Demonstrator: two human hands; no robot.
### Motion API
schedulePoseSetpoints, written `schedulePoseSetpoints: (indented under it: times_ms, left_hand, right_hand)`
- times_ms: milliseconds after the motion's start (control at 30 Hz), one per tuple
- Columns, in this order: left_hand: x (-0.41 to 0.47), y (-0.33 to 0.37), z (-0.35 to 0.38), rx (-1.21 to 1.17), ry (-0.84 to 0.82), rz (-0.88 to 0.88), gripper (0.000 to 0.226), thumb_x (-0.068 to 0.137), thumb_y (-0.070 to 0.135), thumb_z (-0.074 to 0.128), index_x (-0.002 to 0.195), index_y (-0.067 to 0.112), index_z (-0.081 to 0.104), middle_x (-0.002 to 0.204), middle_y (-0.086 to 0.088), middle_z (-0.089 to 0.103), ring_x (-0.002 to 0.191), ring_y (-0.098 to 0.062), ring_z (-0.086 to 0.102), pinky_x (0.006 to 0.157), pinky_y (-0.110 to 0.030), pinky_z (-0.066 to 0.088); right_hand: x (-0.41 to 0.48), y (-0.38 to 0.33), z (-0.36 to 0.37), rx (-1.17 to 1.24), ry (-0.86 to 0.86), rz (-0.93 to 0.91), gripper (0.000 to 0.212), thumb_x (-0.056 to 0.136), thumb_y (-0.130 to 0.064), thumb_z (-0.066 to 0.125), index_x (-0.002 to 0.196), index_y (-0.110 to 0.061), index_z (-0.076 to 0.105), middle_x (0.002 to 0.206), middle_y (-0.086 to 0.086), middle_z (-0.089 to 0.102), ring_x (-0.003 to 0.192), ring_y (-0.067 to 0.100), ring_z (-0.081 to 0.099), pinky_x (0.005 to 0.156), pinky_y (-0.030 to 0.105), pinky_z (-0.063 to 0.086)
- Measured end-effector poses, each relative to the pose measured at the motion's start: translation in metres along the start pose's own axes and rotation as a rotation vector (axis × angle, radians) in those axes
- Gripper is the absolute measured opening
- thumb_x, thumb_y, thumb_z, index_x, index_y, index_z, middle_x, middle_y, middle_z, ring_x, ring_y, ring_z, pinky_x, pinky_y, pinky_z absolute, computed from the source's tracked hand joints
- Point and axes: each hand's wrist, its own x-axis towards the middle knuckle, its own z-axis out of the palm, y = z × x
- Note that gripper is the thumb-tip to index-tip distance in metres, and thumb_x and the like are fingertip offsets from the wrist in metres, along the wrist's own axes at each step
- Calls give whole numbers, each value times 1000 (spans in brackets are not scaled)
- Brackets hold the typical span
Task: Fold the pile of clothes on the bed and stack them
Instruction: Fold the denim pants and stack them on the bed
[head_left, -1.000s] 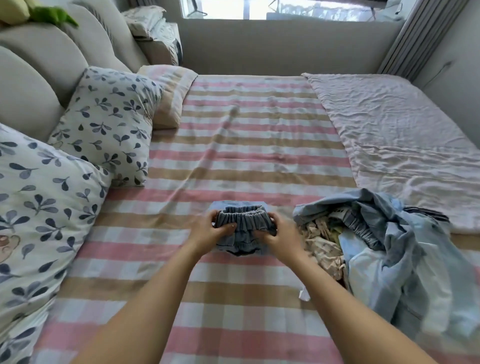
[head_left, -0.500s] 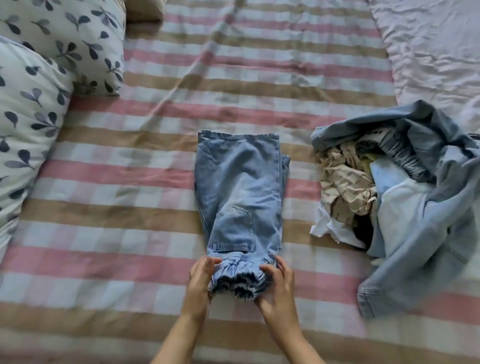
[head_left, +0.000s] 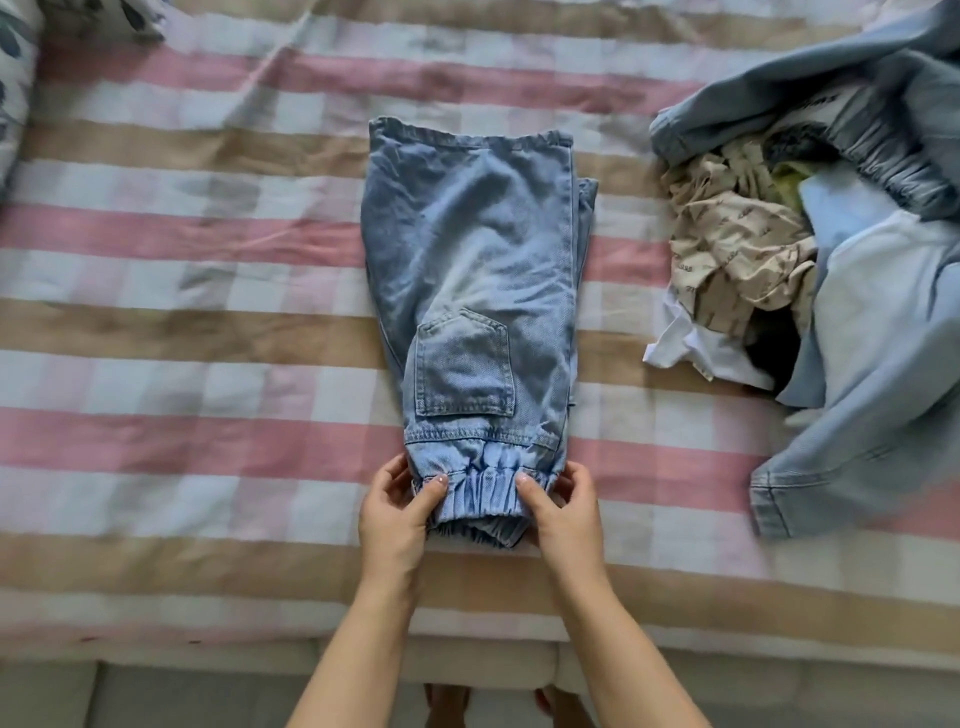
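Left hand (head_left: 395, 514) and right hand (head_left: 563, 512): each pinches one end of the gathered elastic waistband (head_left: 480, 493), thumbs on top. Denim trousers (head_left: 467, 270): folded lengthwise, pocket uppermost, flat at mid-bed on the striped sheet (head_left: 182, 322), hems farthest. Unfolded clothes pile (head_left: 737, 249): right of the trousers, apart. Leaf-print pillow (head_left: 13, 78): far left corner.

Blue jeans (head_left: 470, 291) lie flat on the striped bed (head_left: 182, 332), folded lengthwise, pocket up, elastic waistband toward the near edge. The left hand (head_left: 395, 512) pinches the waistband's left end, thumb on top; the right hand (head_left: 563, 506) pinches its right end the same way. At the bed's right edge sits the pile of clothes (head_left: 821, 260), rumpled denim around beige and white pieces.
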Motion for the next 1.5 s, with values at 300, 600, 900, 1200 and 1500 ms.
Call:
schedulePoseSetpoints:
  times_ms: [300, 600, 900, 1200, 1500]
  left_hand:
    - [-41, -42, -22, -31, -77, -71, 40, 75, -23, 53, 96, 10, 57, 90, -7, 70, 89, -24, 63, 78, -31, 52]
    - [-2, 7, -10, 101, 72, 120, 34, 90, 2, 53, 121, 14, 46, 111, -1, 58, 106, -16, 55, 102, -42, 42]
    - [89, 62, 23, 337, 123, 253, 39, 91, 13, 56, 126, 0, 46, 127, -15, 55, 112, -18, 51, 95, -29, 41]
    - [138, 102, 40, 297, 152, 263, 35, 89, 20, 61, 116, 0, 54, 111, -13, 62, 99, -22, 59, 87, -33, 48]
    - [207, 173, 74, 238, -117, 174, 44, 92, 44, 48, 99, 3, 60, 105, -13, 62, 99, -27, 57, 94, -45, 46]
  right_hand:
    - [-39, 59, -27, -37, 101, 27, 26, 79, -10, 71, 101, -10, 58, 109, 10, 53, 100, 23, 54, 93, 40, 44]
    - [6, 5, -35, 45, 221, -164, 17, 92, -26, 53, 108, -22, 51, 113, 4, 54, 104, 15, 51, 80, 16, 38]
    - [104, -58, -31, -234, 218, -156, 13, 87, -22, 62, 86, -8, 61, 81, 5, 62, 79, 23, 58, 64, 27, 39]
    - [151, -108, -28, -212, 249, -292, 26, 93, -24, 55, 108, -4, 61, 96, 4, 62, 85, 15, 56, 67, 19, 40]
    - [235, -167, -8, -246, 299, -209, 32, 89, -32, 60, 107, -7, 65, 104, 9, 68, 86, 15, 55, 73, 23, 39]
